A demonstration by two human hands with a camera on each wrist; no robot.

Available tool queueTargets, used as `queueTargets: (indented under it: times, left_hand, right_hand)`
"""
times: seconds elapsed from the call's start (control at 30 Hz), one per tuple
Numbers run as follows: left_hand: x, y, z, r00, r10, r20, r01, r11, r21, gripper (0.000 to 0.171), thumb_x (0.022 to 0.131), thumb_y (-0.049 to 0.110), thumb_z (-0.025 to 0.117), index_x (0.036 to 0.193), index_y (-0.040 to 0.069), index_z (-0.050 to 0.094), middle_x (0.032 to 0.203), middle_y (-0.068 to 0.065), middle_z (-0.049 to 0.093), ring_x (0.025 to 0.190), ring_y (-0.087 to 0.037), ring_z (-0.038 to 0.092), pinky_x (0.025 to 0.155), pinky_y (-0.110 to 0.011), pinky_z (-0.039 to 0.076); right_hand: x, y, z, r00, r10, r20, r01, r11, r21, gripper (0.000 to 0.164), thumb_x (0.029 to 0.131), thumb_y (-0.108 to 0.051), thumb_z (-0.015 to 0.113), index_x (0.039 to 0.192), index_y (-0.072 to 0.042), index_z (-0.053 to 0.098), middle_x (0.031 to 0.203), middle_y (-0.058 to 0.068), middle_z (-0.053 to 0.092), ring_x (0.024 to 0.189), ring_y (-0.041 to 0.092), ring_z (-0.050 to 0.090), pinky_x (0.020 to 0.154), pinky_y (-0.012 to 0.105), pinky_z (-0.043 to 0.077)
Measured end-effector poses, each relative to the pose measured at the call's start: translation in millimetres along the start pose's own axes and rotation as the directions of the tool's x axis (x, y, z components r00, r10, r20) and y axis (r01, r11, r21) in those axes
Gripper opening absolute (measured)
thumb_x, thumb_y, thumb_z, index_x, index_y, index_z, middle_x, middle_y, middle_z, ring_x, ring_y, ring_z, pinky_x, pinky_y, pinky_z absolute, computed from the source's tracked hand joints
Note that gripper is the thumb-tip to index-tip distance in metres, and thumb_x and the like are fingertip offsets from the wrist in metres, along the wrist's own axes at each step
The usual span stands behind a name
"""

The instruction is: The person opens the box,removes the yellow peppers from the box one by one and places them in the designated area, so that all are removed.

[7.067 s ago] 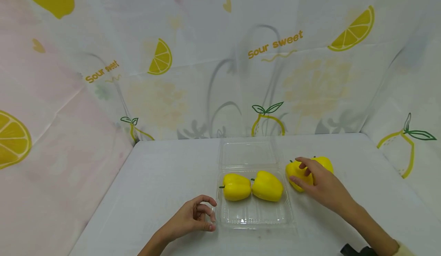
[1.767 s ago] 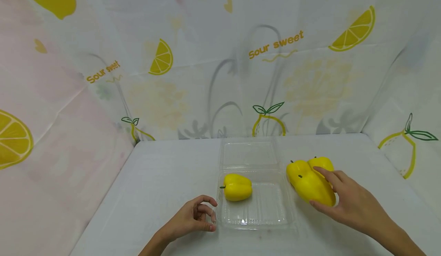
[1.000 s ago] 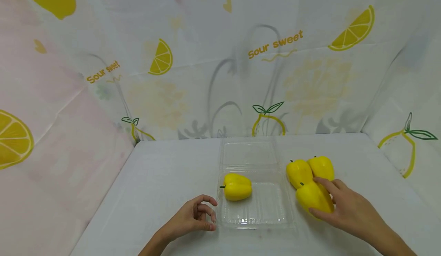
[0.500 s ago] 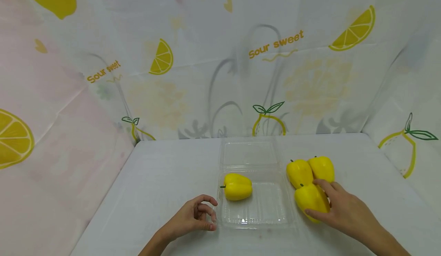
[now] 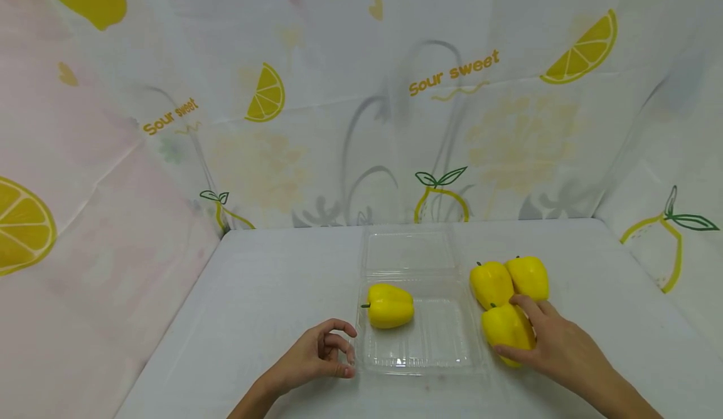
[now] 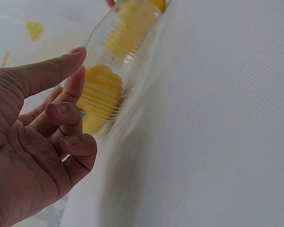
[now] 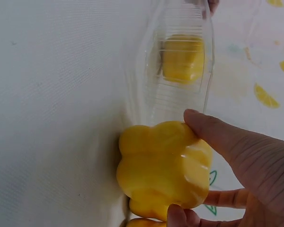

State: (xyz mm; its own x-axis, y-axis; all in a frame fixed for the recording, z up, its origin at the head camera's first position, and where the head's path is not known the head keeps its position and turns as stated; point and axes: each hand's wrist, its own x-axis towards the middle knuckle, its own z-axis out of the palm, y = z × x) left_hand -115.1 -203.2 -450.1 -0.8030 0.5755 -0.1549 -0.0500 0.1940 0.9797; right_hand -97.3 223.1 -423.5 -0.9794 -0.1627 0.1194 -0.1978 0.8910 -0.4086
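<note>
In the head view, a clear plastic clamshell container (image 5: pixel 420 344) lies with its lid folded back. One yellow bell pepper (image 5: pixel 390 306) sits on its side in the tray's left part, stem to the left. My left hand (image 5: pixel 322 351) pinches the container's left rim; the left wrist view has thumb and index finger at that edge. Right of the container, my right hand (image 5: pixel 556 344) grips another yellow bell pepper (image 5: pixel 508 331) between thumb and fingers, low at the table. In the right wrist view this bell pepper (image 7: pixel 161 163) shows its lobed underside.
Two more yellow bell peppers, one nearer (image 5: pixel 490 286) and one farther right (image 5: pixel 530 277), stand behind the gripped one, close together. The open lid (image 5: pixel 409 251) lies flat behind the tray. A lemon-print curtain (image 5: pixel 316 155) encloses the white table (image 5: pixel 271 287).
A second bell pepper has left the tray's right part and is now beside the two on the right. My right hand edged it left and nearer. The left hand stayed at the rim.
</note>
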Motion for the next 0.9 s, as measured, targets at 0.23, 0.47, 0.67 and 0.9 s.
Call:
queueTargets:
  times: [0.23,0.47,0.67,0.9]
  left_hand:
    - [-0.3,0.1,0.1,1.0,0.014,0.004,-0.014,1.0,0.006,0.063,0.081,0.012,0.082,0.13,-0.003,0.047,0.095,-0.008,0.07,0.061,-0.007,0.047,0.058,-0.017,0.041]
    - [-0.4,-0.7,-0.3,1.0,0.013,0.005,-0.013,1.0,0.002,0.062,0.081,0.012,0.082,0.13,-0.003,0.048,0.095,-0.009,0.07,0.061,-0.008,0.047,0.058,-0.017,0.042]
    - [-0.6,-0.9,-0.2,1.0,0.014,0.002,-0.014,1.0,0.007,0.062,0.081,0.012,0.082,0.13,-0.003,0.048,0.095,-0.009,0.07,0.061,-0.008,0.047,0.059,-0.017,0.042]
    - [-0.8,0.1,0.0,1.0,0.014,0.0,-0.014,1.0,0.007,0.061,0.081,0.012,0.082,0.129,-0.002,0.048,0.096,-0.009,0.07,0.062,-0.008,0.048,0.059,-0.017,0.042]
  right_hand:
    - [-1.9,-0.7,3.3,1.0,-0.017,-0.023,0.017,1.0,0.013,0.085,0.066,-0.061,0.083,0.124,-0.012,0.045,0.088,0.009,0.049,0.052,0.017,0.038,0.047,0.033,0.035]
    - [-2.1,-2.3,2.2,0.999,-0.034,-0.039,0.034,0.999,-0.011,0.087,0.065,-0.063,0.083,0.125,-0.012,0.045,0.085,0.008,0.047,0.052,0.016,0.038,0.047,0.032,0.035]
    - [1.1,-3.9,-2.7,0.992,-0.081,-0.094,0.077,0.996,-0.046,0.091,0.065,-0.06,0.084,0.129,-0.007,0.048,0.088,0.008,0.049,0.051,0.014,0.037,0.046,0.031,0.035]
    - [6.5,-8.9,-9.9,0.981,-0.124,-0.147,0.118,0.992,-0.044,0.095,0.067,-0.06,0.083,0.137,-0.007,0.047,0.1,0.01,0.056,0.053,0.01,0.038,0.047,0.029,0.036]
